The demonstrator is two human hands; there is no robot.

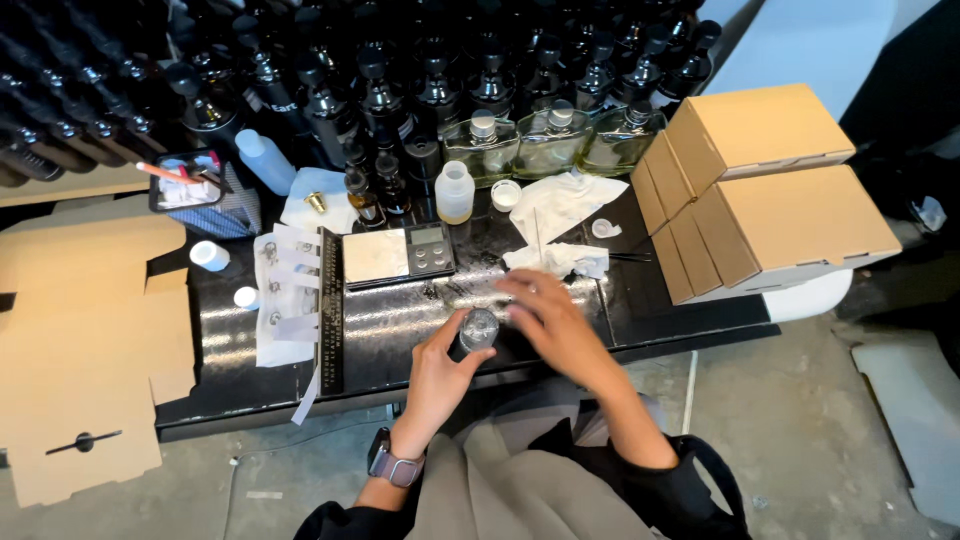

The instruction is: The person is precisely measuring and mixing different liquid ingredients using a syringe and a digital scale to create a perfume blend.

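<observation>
The head view looks down on a black tabletop [400, 340] where a small dark bottle [478, 331] with a silvery top stands near the front edge, close to the person. The left hand [440, 372] curls around its left side, thumb and fingers gripping the body. The right hand [548, 318] rests loosely open just to its right, fingertips by the top; I cannot tell whether they touch it. The bottle stands upright, long axis vertical, top pointing straight at the camera. It looks like glass: stiff, smooth, probably slippery and breakable, light enough for one hand, best held around the body rather than by the cap. Beyond it lie a small digital scale [400, 255], crumpled white tissues [558, 215] and three clear flat bottles [552, 140]; cardboard boxes [770, 190] sit at the right.
</observation>
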